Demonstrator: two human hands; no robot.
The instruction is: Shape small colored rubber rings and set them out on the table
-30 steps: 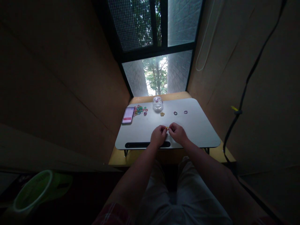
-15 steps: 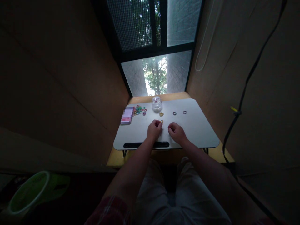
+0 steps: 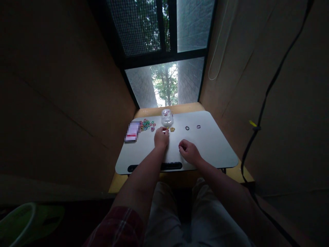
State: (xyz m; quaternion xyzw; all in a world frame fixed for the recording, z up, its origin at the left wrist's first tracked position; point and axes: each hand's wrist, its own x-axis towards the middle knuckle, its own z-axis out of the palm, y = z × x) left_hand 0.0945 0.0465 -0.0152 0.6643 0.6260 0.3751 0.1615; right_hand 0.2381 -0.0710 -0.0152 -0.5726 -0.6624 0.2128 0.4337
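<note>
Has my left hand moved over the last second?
Yes: the left hand moved forward and leftward, away from the black slot, closer to the clear plastic container.

- We see yellow on the held band (image 3: 168,128) at our left hand (image 3: 161,138) and the clustered bands (image 3: 172,129).
- Our band pile (image 3: 146,125) mixes greens and pinks.
- Two single bands (image 3: 187,129) look dark.
- Our table (image 3: 210,151) is white, its slot (image 3: 172,166) black.
- Our sleeve (image 3: 123,223) is red plaid.
- Our basket (image 3: 43,221) is green.

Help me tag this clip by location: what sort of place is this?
Probably a narrow indoor nook, perhaps in a home: a window fills the far end, walls flank it, and a white table stands on a yellowish ledge.
</note>
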